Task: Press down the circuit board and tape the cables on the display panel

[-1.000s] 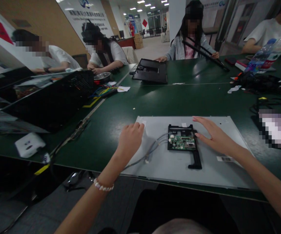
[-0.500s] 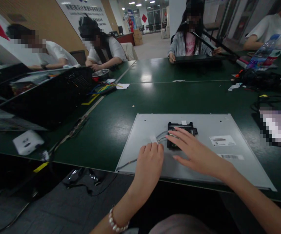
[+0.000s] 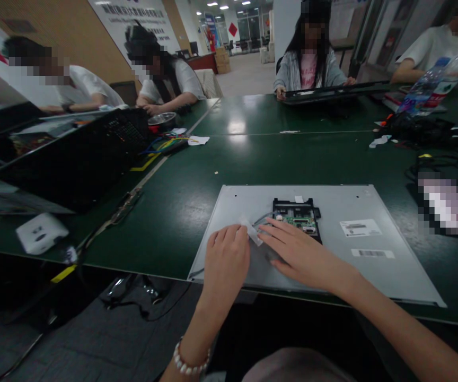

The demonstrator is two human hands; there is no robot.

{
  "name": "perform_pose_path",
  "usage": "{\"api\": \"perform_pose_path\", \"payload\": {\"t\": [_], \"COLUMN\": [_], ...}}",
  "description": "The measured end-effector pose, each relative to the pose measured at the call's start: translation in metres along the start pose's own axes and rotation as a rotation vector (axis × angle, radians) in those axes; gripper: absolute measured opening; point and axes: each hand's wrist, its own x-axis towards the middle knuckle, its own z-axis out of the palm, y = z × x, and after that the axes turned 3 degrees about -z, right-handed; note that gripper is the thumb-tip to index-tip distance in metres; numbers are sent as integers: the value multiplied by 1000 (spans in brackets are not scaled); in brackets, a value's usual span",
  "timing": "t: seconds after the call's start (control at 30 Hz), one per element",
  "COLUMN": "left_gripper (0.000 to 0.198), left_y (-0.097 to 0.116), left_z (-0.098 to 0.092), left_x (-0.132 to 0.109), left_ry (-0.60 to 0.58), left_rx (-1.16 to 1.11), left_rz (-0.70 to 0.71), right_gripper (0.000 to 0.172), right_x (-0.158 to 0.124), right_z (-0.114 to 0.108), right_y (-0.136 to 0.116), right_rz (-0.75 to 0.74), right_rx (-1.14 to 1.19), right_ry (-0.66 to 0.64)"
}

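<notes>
A grey metal panel (image 3: 332, 270), which looks like the back of a display screen, lies on the table in front of me. A black frame with a green circuit board (image 3: 298, 223) is mounted on its upper middle. Thin grey cables (image 3: 261, 217) run left from the board. A strip of clear tape (image 3: 252, 232) lies across them. My left hand (image 3: 228, 257) is closed beside the tape, over the cable's path; its fingertips are hidden. My right hand (image 3: 298, 246) is open, fingers stretched out, with the fingertips at the tape's right edge.
White labels (image 3: 360, 228) are on the panel's right side. A white box-shaped device (image 3: 42, 233) and a black computer case (image 3: 73, 159) stand left. Bottles (image 3: 423, 90), a black bundle (image 3: 423, 130) and a blurred-out flat thing (image 3: 449, 201) lie right. Several people sit around the table.
Both my hands have shifted left, so more of the circuit board and the tape shows. Across the table, a person has lowered a long black frame toward the tabletop.
</notes>
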Motion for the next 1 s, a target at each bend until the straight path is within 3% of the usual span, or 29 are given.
{"api": "perform_pose_path", "payload": {"t": [0.3, 0.6, 0.8, 1.0], "left_gripper": [27, 27, 31, 38], "left_y": [4, 7, 6, 2], "left_z": [32, 30, 27, 25], "left_x": [-4, -2, -4, -8], "left_ry": [43, -1, 37, 96], "left_rx": [-145, -162, -200, -258], "left_rz": [-43, -178, -195, -183], "right_gripper": [55, 75, 70, 47], "right_x": [6, -9, -18, -51], "right_z": [14, 21, 19, -1], "right_y": [-6, -28, -44, -45], "right_rz": [-9, 24, 85, 135], "right_rx": [-24, -16, 16, 71], "right_ry": [-104, -65, -47, 46]}}
